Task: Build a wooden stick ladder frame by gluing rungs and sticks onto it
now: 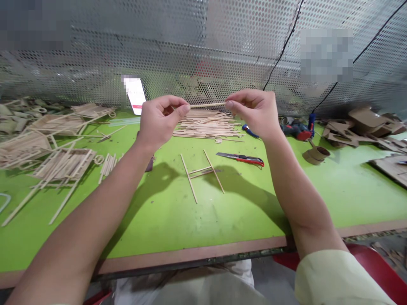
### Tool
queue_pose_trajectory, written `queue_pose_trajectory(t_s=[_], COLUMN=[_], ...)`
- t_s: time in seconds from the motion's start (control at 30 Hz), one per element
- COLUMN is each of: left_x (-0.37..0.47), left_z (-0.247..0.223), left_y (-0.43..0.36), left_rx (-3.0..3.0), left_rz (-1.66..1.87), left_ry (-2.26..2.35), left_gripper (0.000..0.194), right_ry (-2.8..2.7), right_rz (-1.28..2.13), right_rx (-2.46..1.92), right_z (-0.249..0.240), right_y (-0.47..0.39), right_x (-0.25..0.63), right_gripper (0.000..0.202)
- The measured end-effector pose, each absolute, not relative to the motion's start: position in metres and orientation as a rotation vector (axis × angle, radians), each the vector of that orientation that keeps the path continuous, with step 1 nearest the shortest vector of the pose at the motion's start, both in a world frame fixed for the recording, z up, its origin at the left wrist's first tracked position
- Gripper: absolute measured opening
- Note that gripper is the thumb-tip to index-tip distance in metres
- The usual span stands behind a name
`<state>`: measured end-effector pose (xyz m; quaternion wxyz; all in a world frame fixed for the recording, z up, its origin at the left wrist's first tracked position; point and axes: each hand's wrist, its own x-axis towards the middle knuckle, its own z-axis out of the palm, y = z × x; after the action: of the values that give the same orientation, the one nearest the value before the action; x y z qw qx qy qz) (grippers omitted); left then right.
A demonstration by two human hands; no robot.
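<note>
A thin wooden stick (207, 105) is stretched level between my two hands, above the table. My left hand (162, 118) pinches its left end between thumb and fingertips. At the other end, my right hand (254, 111) grips it the same way. Behind and below the stick lies a pile of similar wooden sticks (206, 124). On the green table (178, 228) in front of me sits an H-shaped stick frame (201, 172), two long sticks joined by two short crosspieces. A utility knife (241, 159) with a red and black handle lies right of the frame, its blade pointing left.
Small wooden cart models (63, 167) crowd the left side, with short sticks (110, 165) beside them. A lit phone (134, 94) leans against the mesh wall (165, 55). To the right are a power tool (297, 130), a cardboard ring (316, 155) and cardboard scraps (365, 123).
</note>
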<state>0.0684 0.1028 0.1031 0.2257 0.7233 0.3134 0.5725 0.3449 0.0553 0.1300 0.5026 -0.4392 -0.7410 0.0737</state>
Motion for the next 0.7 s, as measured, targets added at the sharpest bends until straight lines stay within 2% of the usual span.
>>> queue_pose_trajectory(t_s=[0.2, 0.43, 0.5, 0.7], left_x=[0.071, 0.072, 0.069, 0.050], left_z=[0.102, 0.102, 0.106, 0.125], left_y=[0.102, 0.098, 0.095, 0.089], left_rx=[2.002, 1.988, 2.005, 2.041], left_rz=[1.558, 1.533, 1.465, 1.284], left_ry=[0.854, 0.915, 0.926, 0.868], left_gripper=[0.036, 0.020, 0.023, 0.049], right_ry=[-1.773, -1.788, -1.791, -1.853], right_rz=[0.184, 0.240, 0.272, 0.469], right_rx=[-1.083, -1.084, -1.094, -1.132], right_z=[0.131, 0.127, 0.128, 0.142], right_y=[0.056, 0.060, 0.060, 0.048], right_x=[0.345, 0.343, 0.344, 0.366], right_gripper=[0.030, 0.025, 0.022, 0.023])
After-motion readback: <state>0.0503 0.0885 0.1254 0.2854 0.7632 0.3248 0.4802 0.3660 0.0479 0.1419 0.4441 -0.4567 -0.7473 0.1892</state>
